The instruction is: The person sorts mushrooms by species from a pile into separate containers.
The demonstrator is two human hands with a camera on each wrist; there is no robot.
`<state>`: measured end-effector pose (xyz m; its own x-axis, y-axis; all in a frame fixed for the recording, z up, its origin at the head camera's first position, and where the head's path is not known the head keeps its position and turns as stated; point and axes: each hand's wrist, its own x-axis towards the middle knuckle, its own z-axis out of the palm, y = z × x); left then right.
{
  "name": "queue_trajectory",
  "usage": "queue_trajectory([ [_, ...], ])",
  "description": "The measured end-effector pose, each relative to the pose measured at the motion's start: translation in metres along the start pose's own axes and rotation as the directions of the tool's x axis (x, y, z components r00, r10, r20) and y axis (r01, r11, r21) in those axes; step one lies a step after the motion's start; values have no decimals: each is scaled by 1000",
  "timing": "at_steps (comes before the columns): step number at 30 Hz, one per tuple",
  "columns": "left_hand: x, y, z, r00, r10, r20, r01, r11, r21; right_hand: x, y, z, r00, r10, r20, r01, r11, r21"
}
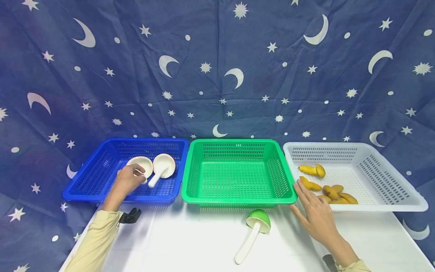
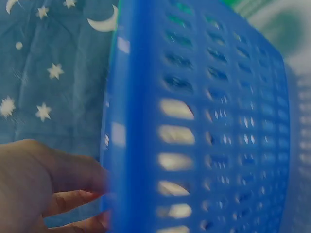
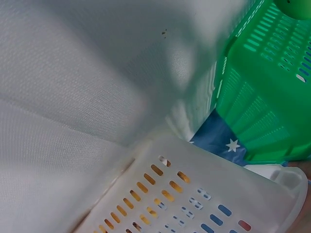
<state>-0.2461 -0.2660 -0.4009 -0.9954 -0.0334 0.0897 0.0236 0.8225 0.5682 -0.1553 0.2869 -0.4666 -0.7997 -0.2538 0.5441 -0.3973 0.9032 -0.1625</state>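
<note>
My left hand (image 1: 130,178) reaches into the blue basket (image 1: 90,197), its bent fingers at the stem of a white toy mushroom (image 1: 144,162). Whether they grip the stem cannot be made out; in the left wrist view the fingertips pass behind the basket rim (image 2: 138,121). A second white mushroom (image 1: 164,160) lies just right of it, stem toward me. My right hand (image 1: 316,217) rests with straight fingers on the front left corner of the white basket (image 1: 380,207). Several yellow-brown toy mushrooms (image 1: 314,170) lie in that basket.
Between the other two baskets stands a green basket (image 1: 234,201). A green-capped mushroom (image 1: 253,234) with a long white stem lies on the white tabletop (image 1: 183,241) in front of it. Behind everything hangs a blue cloth (image 1: 204,87) with moons and stars.
</note>
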Motion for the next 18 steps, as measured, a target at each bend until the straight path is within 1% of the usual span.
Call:
queue_trajectory([
  [3, -3, 10, -2, 999, 25, -22, -25, 1000, -8, 0, 0, 0, 1000, -1, -5, 1, 1000, 2],
  [7, -10, 25, -3, 998, 39, -41, -42, 997, -61, 0, -1, 0, 1000, -5, -10, 5, 1000, 3],
  [10, -18, 37, -3, 995, 76, -66, -84, 990, -113, 0, -1, -1, 1000, -4, -9, 4, 1000, 3],
  [13, -30, 48, -1, 991, 108, -81, -120, 981, -156, 0, -1, -1, 1000, -1, -9, 2, 1000, 6],
  [14, -35, 51, 0, 991, 109, -79, -121, 976, -179, 0, -1, -1, 1000, -1, -10, 1, 1000, 7],
  [16, -46, 57, 2, 995, 91, -50, -100, 962, -252, 0, -1, -1, 1000, -2, -12, 2, 1000, 8],
  [18, -58, 64, 5, 998, 62, -4, -59, 934, -351, -1, -1, 0, 1000, -1, -14, 1, 1000, 5],
])
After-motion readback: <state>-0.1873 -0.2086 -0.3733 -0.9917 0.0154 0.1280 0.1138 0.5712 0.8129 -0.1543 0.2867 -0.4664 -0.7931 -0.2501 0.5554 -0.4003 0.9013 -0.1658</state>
